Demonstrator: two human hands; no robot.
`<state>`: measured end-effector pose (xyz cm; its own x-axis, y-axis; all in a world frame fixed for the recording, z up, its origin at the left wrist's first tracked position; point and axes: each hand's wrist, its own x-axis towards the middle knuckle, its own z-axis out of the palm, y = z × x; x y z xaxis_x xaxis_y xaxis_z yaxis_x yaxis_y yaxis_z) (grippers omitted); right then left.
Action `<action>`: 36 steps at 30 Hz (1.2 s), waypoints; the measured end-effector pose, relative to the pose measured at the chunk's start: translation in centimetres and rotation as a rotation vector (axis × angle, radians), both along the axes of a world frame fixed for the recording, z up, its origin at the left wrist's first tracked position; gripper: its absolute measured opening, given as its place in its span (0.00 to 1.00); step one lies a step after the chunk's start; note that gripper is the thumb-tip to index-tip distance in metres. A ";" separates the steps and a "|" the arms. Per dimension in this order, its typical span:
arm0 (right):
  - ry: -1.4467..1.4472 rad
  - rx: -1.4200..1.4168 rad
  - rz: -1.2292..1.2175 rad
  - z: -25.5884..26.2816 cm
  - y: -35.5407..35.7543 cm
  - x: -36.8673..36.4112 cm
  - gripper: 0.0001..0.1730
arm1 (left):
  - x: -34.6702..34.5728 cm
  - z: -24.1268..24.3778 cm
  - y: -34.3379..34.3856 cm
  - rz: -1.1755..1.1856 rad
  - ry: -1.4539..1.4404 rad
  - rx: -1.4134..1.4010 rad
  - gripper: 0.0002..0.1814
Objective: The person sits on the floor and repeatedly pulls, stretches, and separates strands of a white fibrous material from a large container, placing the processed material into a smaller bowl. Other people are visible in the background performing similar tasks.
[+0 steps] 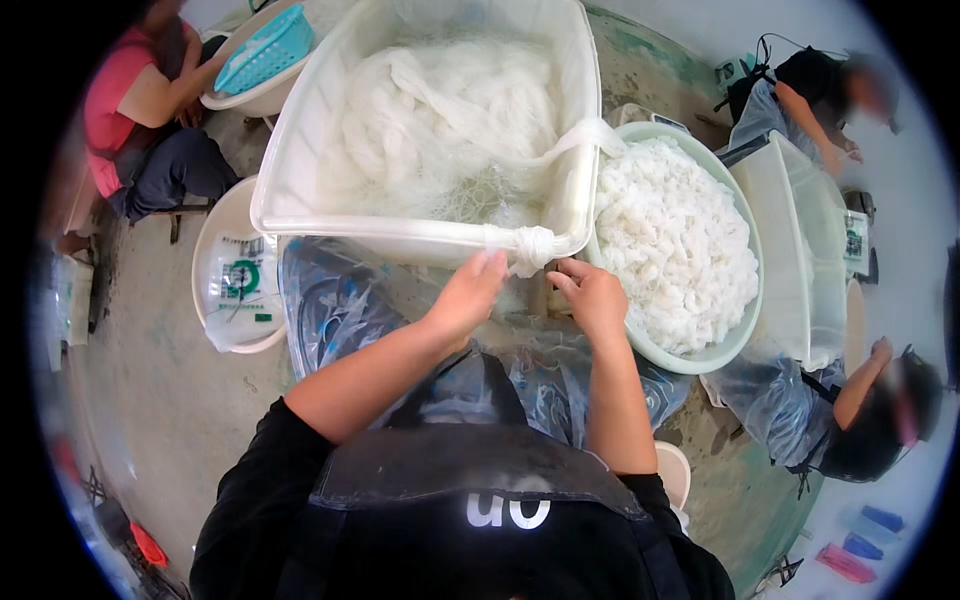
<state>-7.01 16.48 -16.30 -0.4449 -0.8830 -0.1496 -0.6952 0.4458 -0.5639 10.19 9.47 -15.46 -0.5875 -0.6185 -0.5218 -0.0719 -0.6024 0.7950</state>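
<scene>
A large white plastic tub (427, 231) stands in front of me, with long, wet, whitish strands (457, 112) heaped in cloudy liquid. One thick band of strands (559, 146) runs over its right wall. A white wrapped bundle (534, 246) sits on the near rim, close to the right corner. My left hand (476, 289) is just left of and below this bundle, its fingers blurred against the rim. My right hand (592, 292) is below the corner, thumb and fingers bent close together. Whether either hand pinches a thin strand cannot be made out.
Right of the tub, a pale green round basin (694, 365) holds piled white bunches (675, 247). At left stands a cream basin (201, 277) with a printed plastic bag (244, 289). One person (161, 112) sits at upper left, near a turquoise basket (266, 52); two others sit by another tub (795, 247).
</scene>
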 end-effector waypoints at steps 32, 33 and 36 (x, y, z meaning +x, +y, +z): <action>-0.473 -0.375 0.548 13.1 -5.7 -1.6 0.11 | -1.7 17.0 -7.7 -0.676 -0.160 -1.416 0.16; -0.452 -0.300 0.663 13.8 -5.7 -1.3 0.12 | -1.6 16.9 -8.6 -0.541 -0.156 -1.480 0.15; -0.457 -0.655 0.547 12.8 -6.2 0.3 0.12 | -1.8 12.5 -9.9 0.100 -0.346 -1.807 0.12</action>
<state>-6.69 10.25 -3.49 0.0312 -0.9207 0.3891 -0.3652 -0.3728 -0.8530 8.39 -0.46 -2.96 -0.5414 -0.5159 0.6639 -0.3754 0.8549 0.3581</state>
